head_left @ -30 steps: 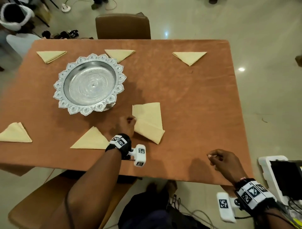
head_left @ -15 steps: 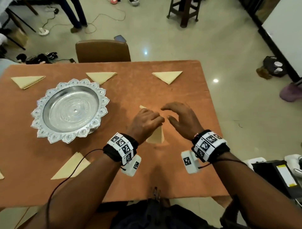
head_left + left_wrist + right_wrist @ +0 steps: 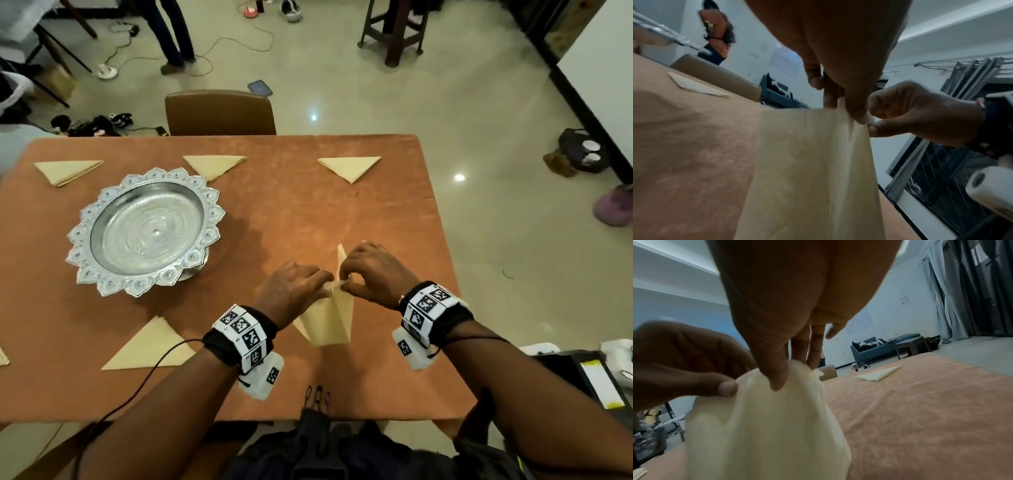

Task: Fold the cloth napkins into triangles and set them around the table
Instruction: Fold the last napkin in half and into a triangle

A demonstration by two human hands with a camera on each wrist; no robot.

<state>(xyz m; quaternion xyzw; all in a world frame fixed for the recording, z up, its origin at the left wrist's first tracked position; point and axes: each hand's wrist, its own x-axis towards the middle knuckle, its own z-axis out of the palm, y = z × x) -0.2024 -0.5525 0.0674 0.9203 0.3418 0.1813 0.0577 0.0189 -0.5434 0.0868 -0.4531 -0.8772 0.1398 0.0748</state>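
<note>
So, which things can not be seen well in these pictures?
- Napkin top corner, head view: hidden by both hands, left and right.
- Leftmost near napkin, head view: cut by the picture edge.
- Lower napkin, wrist views: blurred.
- Tray base: hidden under its rim.

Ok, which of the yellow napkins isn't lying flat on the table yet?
The napkin at the near edge, pinched by the left hand and right hand and lifted. The other napkins in view lie flat as folded triangles.

Napkin's (image 3: pixel 330 322) pinched corner behind both hands' fingers (image 3: pixel 317 279); leftmost folded napkin (image 3: pixel 2 356) edge-cropped
</note>
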